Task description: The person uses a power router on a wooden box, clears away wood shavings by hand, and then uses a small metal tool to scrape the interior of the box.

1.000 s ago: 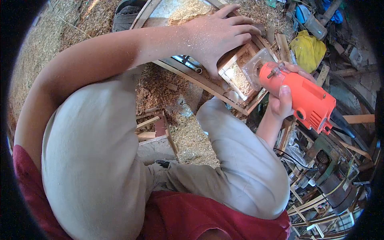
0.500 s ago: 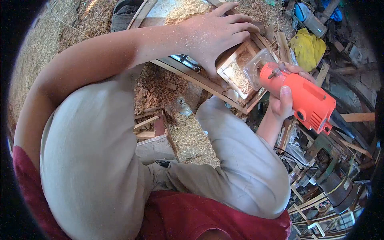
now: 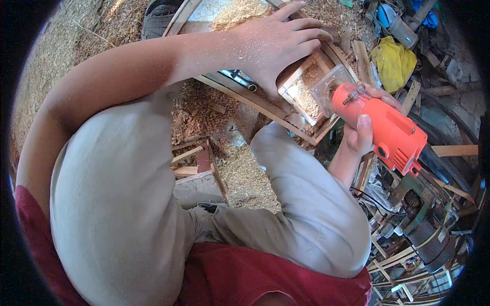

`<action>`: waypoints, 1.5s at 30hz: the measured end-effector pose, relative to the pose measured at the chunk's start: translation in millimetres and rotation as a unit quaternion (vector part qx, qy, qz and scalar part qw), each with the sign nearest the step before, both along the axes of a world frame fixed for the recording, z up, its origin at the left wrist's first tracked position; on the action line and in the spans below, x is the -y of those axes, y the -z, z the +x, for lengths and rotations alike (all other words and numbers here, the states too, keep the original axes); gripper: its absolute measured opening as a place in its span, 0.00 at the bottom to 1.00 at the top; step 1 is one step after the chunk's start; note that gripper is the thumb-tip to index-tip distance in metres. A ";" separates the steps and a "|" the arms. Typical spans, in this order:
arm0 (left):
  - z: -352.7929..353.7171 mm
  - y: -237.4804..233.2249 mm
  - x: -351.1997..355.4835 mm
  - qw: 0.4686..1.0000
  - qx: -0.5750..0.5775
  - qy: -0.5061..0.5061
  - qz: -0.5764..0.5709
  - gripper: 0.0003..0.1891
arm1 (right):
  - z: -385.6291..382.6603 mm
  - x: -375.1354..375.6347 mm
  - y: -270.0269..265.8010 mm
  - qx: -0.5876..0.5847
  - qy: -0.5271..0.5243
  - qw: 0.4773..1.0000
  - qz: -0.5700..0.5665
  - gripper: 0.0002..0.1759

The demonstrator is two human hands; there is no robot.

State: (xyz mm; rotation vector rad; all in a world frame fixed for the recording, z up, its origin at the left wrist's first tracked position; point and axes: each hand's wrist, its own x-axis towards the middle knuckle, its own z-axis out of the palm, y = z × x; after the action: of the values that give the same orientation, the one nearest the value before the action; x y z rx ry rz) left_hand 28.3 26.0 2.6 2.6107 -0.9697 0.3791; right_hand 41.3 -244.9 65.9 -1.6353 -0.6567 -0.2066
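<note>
A bare right hand (image 3: 359, 136) grips an orange power tool (image 3: 390, 130) in a workshop strewn with sawdust, its thumb on the near side of the casing and its fingers around the far side. The tool's clear base (image 3: 324, 93) lies just ahead of the grip, over the corner of a wooden frame (image 3: 255, 106); the motor end extends behind the hand. The left hand (image 3: 278, 47), dusted with shavings, rests palm down on the frame, its fingers spread, beside a dust-filled wooden compartment (image 3: 304, 99).
</note>
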 end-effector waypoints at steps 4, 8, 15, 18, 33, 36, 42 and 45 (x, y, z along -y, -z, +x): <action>-4.6 -15.4 -5.3 0.999 -0.034 0.007 0.006 0.61 | -2.9 0.0 -0.4 -0.011 0.008 1.000 0.003 0.31; -6.8 -20.1 -5.8 0.998 -0.056 0.004 0.017 0.61 | -1.7 4.3 0.4 0.001 -0.003 1.000 -0.013 0.31; -0.7 -3.8 -2.4 1.000 -0.018 0.006 -0.018 0.58 | -5.9 4.7 0.2 0.006 -0.017 1.000 -0.013 0.31; -2.7 -18.1 -7.1 0.998 -0.053 0.020 -0.038 0.57 | -9.9 3.3 -0.3 0.014 -0.019 1.000 -0.016 0.31; 2.1 -4.1 -3.8 0.999 -0.018 0.014 -0.030 0.56 | 0.2 -5.0 0.8 0.002 0.020 1.000 0.006 0.33; -1.2 -10.8 -5.5 0.999 -0.034 0.017 -0.031 0.56 | 7.9 -3.5 0.2 0.008 -0.018 1.000 0.020 0.33; -0.7 -15.3 -7.9 0.999 -0.040 0.019 -0.019 0.57 | 10.8 -12.7 0.1 0.007 -0.003 1.000 0.010 0.32; 2.5 -3.0 -3.4 1.000 -0.006 0.008 -0.017 0.58 | 10.6 -17.3 -0.8 0.010 0.003 1.000 -0.002 0.32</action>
State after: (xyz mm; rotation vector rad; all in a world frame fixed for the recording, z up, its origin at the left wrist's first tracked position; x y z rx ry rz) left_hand 30.8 29.4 5.6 2.5697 -0.9724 0.3721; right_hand 51.9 -227.6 66.7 -1.6417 -0.6679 -0.2257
